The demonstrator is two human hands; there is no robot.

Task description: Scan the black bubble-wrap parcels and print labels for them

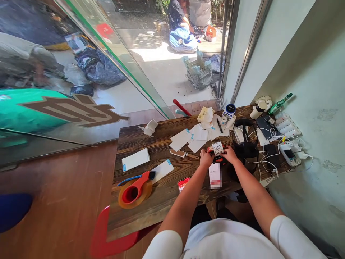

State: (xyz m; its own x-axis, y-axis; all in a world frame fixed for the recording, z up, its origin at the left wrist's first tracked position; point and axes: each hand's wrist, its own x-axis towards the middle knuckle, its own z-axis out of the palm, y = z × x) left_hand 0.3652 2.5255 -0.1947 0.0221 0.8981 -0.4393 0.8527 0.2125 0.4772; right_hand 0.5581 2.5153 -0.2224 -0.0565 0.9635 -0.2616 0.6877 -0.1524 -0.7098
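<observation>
White shirt cloth (229,239) is seen nearest the camera, below the fingers. A printed label roll (217,148) is flanked by both hands, above a red-and-black device (217,160). The left hand (206,159) is partly curled against the left side; the right hand (230,154) is set at the right side with fingers less bent. How firmly anything is gripped by either cannot be told. Just below the fingers, a white-and-red screen (215,174) is laid on the wooden table (161,142); a red-screened phone (184,183) is placed below and left of them. To their left, a wooden-handled knife (178,153) is found, and farther left, a red tape dispenser (140,187). Beyond them, white cards (181,139) are scattered. Just right of them, a black headset (245,149) is placed, with white cables (265,156) tangled farther right.
</observation>
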